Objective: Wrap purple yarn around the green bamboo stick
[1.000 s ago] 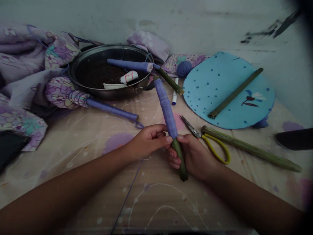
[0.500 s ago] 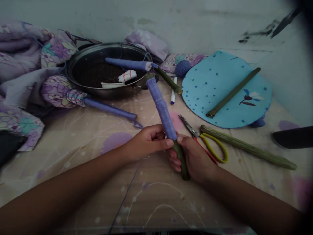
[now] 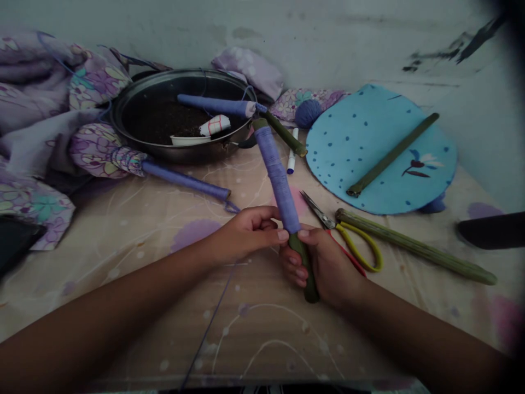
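Note:
A green stick (image 3: 304, 261), tightly wound with purple yarn (image 3: 278, 178) over its upper part, tilts up and to the left. My right hand (image 3: 328, 262) is closed around its bare lower end, thumb at the edge of the winding. Beside the same edge, my left hand (image 3: 248, 235) is closed with its thumb tip against the stick and its fingers partly hidden behind it. A loose yarn strand (image 3: 213, 314) runs from under the left hand to the bottom edge; the exact pinch on it is hidden. Scissors (image 3: 328, 221) with yellow and red handles lie right of the stick.
Behind stands a dark pan (image 3: 164, 148) with a yarn-wrapped stick (image 3: 217, 104) across it. Another wrapped stick (image 3: 186, 179) with a floral cloth head lies left. A blue round mat (image 3: 336, 164), bare green stick (image 3: 418, 249), marker (image 3: 292, 153) and yarn ball (image 3: 308, 114) are around.
The upper end of the wrapped stick has shifted slightly right and up. The left hand's fingers have moved a little; both hands keep their places at the winding's lower edge.

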The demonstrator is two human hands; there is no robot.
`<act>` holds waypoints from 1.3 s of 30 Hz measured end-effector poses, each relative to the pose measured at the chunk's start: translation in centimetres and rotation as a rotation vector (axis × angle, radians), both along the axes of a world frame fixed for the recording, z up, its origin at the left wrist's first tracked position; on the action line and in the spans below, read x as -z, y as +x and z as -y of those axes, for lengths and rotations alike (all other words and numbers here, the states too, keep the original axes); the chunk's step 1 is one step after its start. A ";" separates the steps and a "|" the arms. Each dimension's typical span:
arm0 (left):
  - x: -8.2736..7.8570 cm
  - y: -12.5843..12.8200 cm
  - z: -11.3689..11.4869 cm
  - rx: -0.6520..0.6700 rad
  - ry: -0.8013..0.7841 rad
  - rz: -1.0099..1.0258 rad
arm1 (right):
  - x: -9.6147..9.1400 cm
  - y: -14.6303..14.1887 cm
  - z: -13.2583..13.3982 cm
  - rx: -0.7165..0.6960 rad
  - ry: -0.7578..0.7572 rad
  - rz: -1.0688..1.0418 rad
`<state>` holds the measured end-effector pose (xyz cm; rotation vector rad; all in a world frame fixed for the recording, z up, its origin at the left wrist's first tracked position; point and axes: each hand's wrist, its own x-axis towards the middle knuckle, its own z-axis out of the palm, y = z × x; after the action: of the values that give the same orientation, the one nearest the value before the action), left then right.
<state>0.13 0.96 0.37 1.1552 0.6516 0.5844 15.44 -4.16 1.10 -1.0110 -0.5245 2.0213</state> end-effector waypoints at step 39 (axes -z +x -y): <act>0.1 0.7 0.7 0.059 -0.187 0.120 | 0.1 -0.3 -0.6 0.059 0.029 0.060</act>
<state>0.85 0.30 0.24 0.9540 0.5559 0.5270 15.09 -3.59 0.99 -1.0603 -0.5483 1.9316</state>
